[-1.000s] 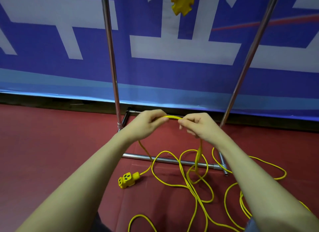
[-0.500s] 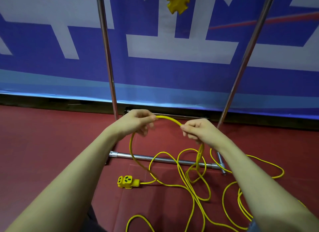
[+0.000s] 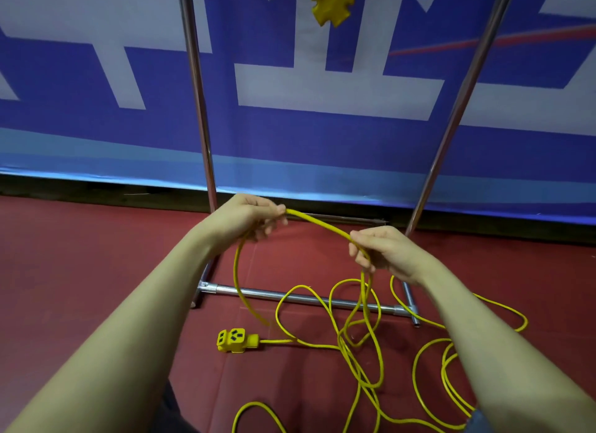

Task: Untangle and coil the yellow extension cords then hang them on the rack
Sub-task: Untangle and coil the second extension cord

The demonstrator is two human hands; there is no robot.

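Observation:
A yellow extension cord (image 3: 317, 222) arcs between my two hands above the red floor. My left hand (image 3: 251, 216) pinches one end of the arc, and a loop drops from it toward the floor. My right hand (image 3: 380, 248) grips the cord where strands hang down into a loose tangle (image 3: 361, 345). The cord's yellow socket block (image 3: 233, 339) lies on the floor below my left hand. Another yellow cord's plug (image 3: 332, 3) hangs from the metal rack (image 3: 198, 110) at the top edge; the rack's top bar is out of view.
The rack's base bar (image 3: 300, 298) crosses the floor under my hands, with its right post (image 3: 464, 87) leaning upward. A blue and white banner (image 3: 322, 94) covers the wall behind. More cord loops (image 3: 451, 368) lie at the right on the red floor (image 3: 80, 271).
My hands have moved apart, lengthening the arc of cord between them. A loop now hangs from my left hand, and the socket block has slid slightly on the floor.

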